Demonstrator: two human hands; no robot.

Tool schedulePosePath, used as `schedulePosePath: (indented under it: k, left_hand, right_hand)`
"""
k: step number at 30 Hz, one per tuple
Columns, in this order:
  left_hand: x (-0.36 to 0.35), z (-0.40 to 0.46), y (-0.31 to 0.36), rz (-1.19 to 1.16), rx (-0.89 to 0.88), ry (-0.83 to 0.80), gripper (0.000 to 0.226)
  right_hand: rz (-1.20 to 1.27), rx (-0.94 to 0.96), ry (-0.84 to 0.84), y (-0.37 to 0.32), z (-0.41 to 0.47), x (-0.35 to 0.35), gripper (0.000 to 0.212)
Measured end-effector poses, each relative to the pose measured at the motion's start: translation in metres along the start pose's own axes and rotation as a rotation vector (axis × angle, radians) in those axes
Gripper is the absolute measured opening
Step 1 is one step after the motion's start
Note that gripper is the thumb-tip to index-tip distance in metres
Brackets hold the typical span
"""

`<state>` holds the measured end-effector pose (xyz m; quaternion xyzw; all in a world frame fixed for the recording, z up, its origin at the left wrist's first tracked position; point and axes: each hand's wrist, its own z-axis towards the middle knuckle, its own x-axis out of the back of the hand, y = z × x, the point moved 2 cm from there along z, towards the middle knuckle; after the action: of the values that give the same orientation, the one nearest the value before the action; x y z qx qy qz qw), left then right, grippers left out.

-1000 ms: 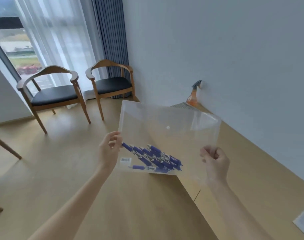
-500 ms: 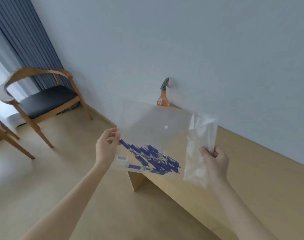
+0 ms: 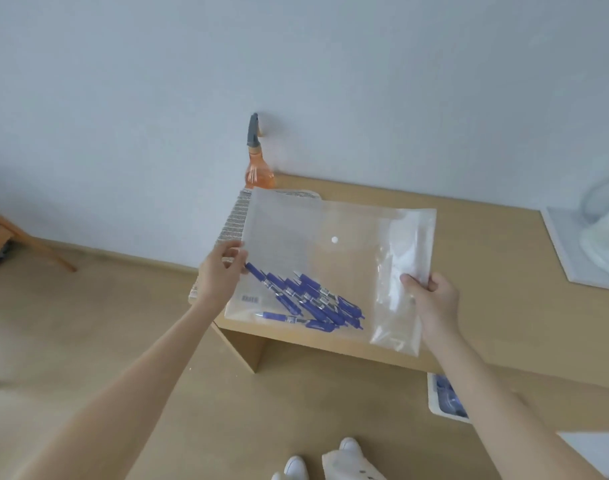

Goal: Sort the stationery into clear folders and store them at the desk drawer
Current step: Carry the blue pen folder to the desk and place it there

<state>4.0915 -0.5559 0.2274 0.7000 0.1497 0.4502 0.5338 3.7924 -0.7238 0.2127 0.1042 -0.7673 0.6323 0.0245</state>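
I hold a clear snap-button folder [image 3: 330, 237] in the air above the left end of the wooden desk [image 3: 503, 265]. Several blue pens [image 3: 306, 301] lie heaped in its lower part. My left hand [image 3: 221, 277] pinches the folder's left edge. My right hand [image 3: 431, 303] grips its right side, together with a crinkled clear plastic bag [image 3: 400, 282] lying against the folder. The folder's white snap sits near its middle.
An orange spray bottle [image 3: 258, 164] stands at the desk's back left by the wall. A patterned mat [image 3: 235, 220] lies beneath the folder. A white tray [image 3: 580, 251] sits at the right. A box with blue items [image 3: 446, 398] rests below the desk edge.
The view has swung right and down, from the chairs to the desk. The folder, held in both hands throughout, has come over the desk's left end.
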Motion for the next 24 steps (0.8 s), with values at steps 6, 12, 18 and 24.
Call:
schedulePosePath:
  k: [6,12,18,24]
  left_hand:
    - [-0.019,0.026,-0.014,0.039,0.041,-0.122,0.023]
    - [-0.032,0.04,-0.024,0.047,0.099,-0.145,0.029]
    - [-0.045,0.05,-0.023,0.1,0.07,-0.216,0.031]
    - [-0.055,0.054,-0.027,0.183,0.054,-0.274,0.032]
  right_hand:
    - [0.023,-0.098,0.052,0.017,0.023,-0.004,0.017]
    - [0.111,-0.153,0.066,0.028,0.04,-0.01,0.011]
    - [0.125,-0.171,0.068,0.037,0.053,-0.01,0.029]
    - [0.003,-0.144,0.065,0.049,0.067,-0.01,0.033]
